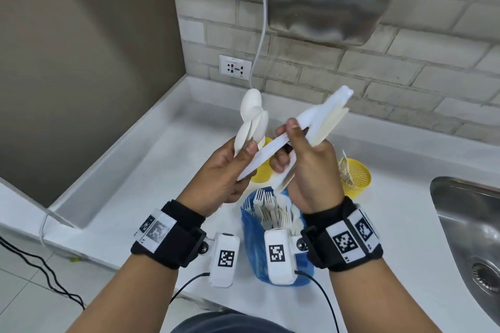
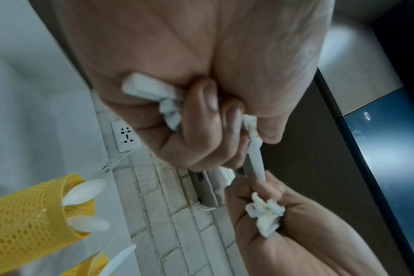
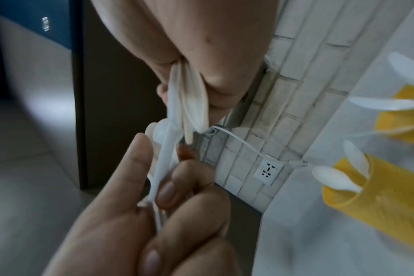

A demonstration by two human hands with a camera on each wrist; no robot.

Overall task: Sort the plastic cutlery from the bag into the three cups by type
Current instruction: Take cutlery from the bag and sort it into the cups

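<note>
My left hand (image 1: pixel 230 170) grips a bunch of white plastic spoons (image 1: pixel 253 116), bowls up, above the counter. My right hand (image 1: pixel 305 162) grips a bundle of white knives (image 1: pixel 331 109) that point up and right. One knife (image 1: pixel 266 151) runs from my left palm to my right thumb and forefinger, which pinch it. Below the hands stands the blue bag (image 1: pixel 254 251) with several forks (image 1: pixel 266 207) sticking out. In the right wrist view the knives (image 3: pixel 193 104) and spoons (image 3: pixel 164 149) cross between the hands. The left wrist view shows handle ends (image 2: pixel 151 89) in my curled fingers.
Two yellow mesh cups show behind the hands, one at the left (image 1: pixel 261 170) and one at the right (image 1: pixel 358 177). In the wrist views one cup (image 2: pixel 24 214) holds spoons and another (image 3: pixel 402 119) holds knives. A steel sink (image 1: pixel 470 224) lies right; a wall socket (image 1: pixel 234 67) and hanging cable (image 1: pixel 261 35) are behind.
</note>
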